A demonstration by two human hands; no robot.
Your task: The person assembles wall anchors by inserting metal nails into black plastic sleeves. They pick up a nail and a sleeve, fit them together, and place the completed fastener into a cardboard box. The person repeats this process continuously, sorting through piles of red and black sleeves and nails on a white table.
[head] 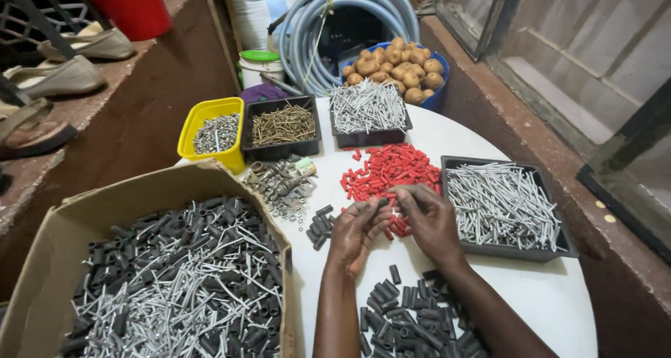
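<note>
Your left hand (358, 231) and right hand (428, 218) meet over the white surface (545, 288), together pinching a small dark grey tube (382, 203) just beside the heap of short red plugs (388, 170).

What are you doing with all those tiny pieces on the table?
A person's left hand and right hand meet over the round white table, pinching a short dark grey plastic tube between the fingertips. A heap of small red plastic plugs lies just beyond them, a black tray of grey metal pins sits to the right, and a cardboard box of mixed tubes and pins stands on the left.
</note>
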